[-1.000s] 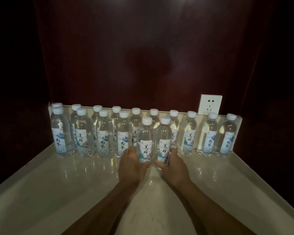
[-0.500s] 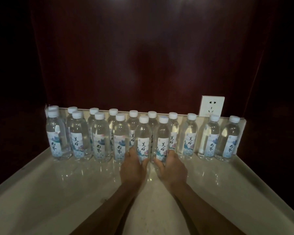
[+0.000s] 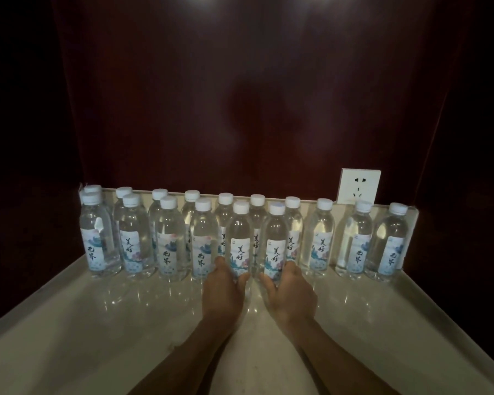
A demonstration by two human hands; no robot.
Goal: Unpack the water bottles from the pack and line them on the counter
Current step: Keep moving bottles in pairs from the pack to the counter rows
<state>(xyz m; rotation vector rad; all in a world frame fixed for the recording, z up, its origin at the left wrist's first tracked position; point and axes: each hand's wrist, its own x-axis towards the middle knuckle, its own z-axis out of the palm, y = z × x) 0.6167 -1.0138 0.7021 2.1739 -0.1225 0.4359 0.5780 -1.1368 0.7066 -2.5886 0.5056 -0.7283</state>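
Note:
Several clear water bottles with white caps and blue-and-white labels stand in two rows along the back of the pale counter. My left hand grips the base of one front-row bottle. Just to its right, my right hand grips the base of the neighbouring bottle. Both bottles stand upright on the counter, close to the other front-row bottles. No pack is in view.
A dark red wall panel rises behind the bottles, with a white wall socket at the back right. The counter has raised edges at the left and right. The surroundings are dark.
Both hands have slid their two bottles away from me, into the front row beside the other bottles. The camera has tilted slightly.

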